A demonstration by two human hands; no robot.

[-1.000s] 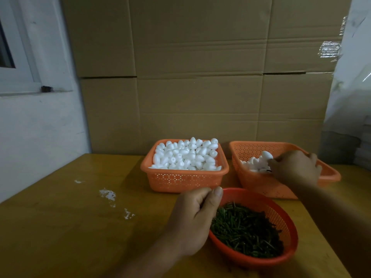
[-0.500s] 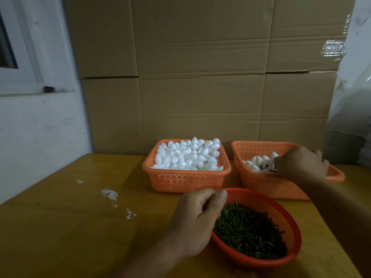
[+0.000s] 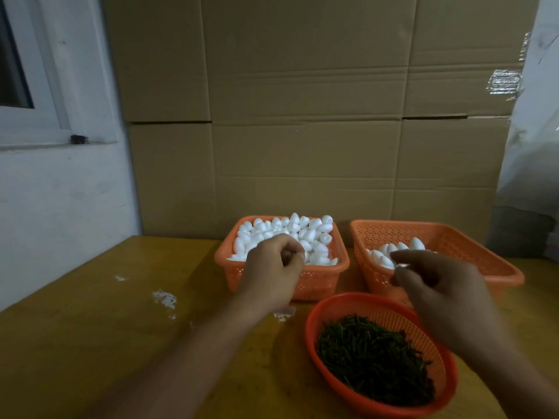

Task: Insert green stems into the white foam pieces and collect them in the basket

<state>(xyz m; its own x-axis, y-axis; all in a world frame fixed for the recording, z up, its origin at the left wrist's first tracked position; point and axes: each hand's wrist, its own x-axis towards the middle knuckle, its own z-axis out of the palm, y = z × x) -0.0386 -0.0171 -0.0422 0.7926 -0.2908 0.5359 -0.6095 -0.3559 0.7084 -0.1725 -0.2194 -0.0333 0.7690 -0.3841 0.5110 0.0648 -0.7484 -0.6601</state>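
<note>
Left hand [image 3: 272, 267] over the full foam basket [image 3: 338, 267], fingers curled, contents unclear. Right hand [image 3: 438, 291] nearer, above the stem bowl [image 3: 314, 352], pinching something pale.

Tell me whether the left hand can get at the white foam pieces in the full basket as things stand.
Probably yes: the left hand hovers right over the open-topped full basket, with nothing covering the white foam pieces.

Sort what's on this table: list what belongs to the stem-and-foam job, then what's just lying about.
Belongs to the job:
full basket of white foam pieces
collecting basket with a few pieces
round basket of green stems
left hand, right hand

Just lying about:
white crumbs on the table
cardboard boxes behind
window frame
</note>
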